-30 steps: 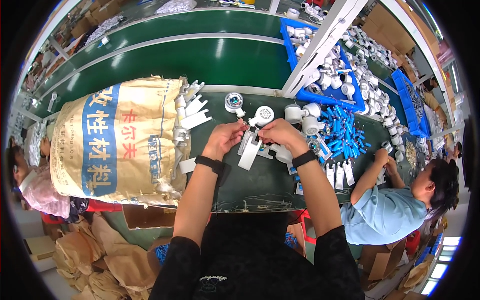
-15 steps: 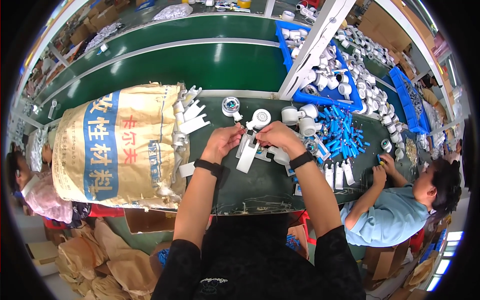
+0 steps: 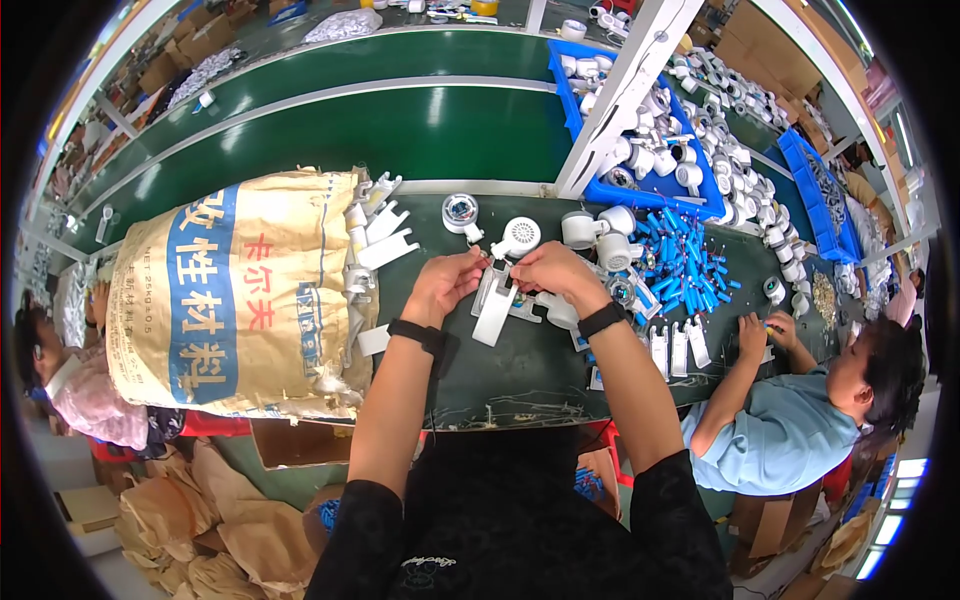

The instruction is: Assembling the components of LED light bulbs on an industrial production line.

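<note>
The left hand (image 3: 450,286) and the right hand (image 3: 558,274) meet over the counter (image 3: 530,385), thumbs and fingertips pinching at the neck of a white fan (image 3: 521,237); the small part between them is too tiny to make out. The fan's round grille faces up, just beyond the fingertips, and a flat white plastic piece (image 3: 491,318) slants toward the person below them. Just beyond the left hand lies a round white part (image 3: 460,212) with its inside showing. To the right of the right hand are white cups (image 3: 579,229), a heap of blue batteries (image 3: 690,268) and a row of narrow white pieces (image 3: 679,353). To the left, a big tan sack (image 3: 275,220) lies with white forked pieces (image 3: 388,249) at its mouth. Farther off, a blue tray (image 3: 655,203) holds more white parts, and a co-worker (image 3: 770,430) in light blue sits at the right.
</note>
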Demonstrator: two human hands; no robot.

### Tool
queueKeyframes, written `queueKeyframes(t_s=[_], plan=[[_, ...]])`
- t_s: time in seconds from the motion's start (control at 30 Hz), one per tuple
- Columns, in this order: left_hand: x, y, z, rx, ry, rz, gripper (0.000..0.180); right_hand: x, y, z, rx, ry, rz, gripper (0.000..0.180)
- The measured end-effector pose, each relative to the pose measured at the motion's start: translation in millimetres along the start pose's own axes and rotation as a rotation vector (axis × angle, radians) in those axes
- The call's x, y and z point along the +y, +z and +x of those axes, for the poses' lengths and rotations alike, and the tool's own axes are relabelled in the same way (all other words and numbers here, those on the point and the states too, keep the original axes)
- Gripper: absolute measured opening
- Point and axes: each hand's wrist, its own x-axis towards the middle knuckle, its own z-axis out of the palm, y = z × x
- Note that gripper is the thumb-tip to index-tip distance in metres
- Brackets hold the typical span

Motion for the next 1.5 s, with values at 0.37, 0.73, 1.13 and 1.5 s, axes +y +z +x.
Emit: queueKeyframes(t_s=[0.37,0.73,1.13,1.5], plan=[[1.9,3.5,-2.6,0.023,0.000,0.010,0.021,5.3,0.7,4.8,0.003,-0.005,-0.013,0.015],[-1.7,1.8,0.3,0.026,0.016,0.005,0.020,7.5,0.0,4.5,0.014,-0.008,-0.055,0.017],[8.6,9.8,-12.5,0.039,-0.060,0.069,0.036,18.6,3.9,11.5,0.036,-0.009,-0.161,0.033],[72.5,41.5,78.2,0.218,0.365,0.380,0.028,-10.1,31.7,110.1,0.408,-0.258,-0.052,0.043]])
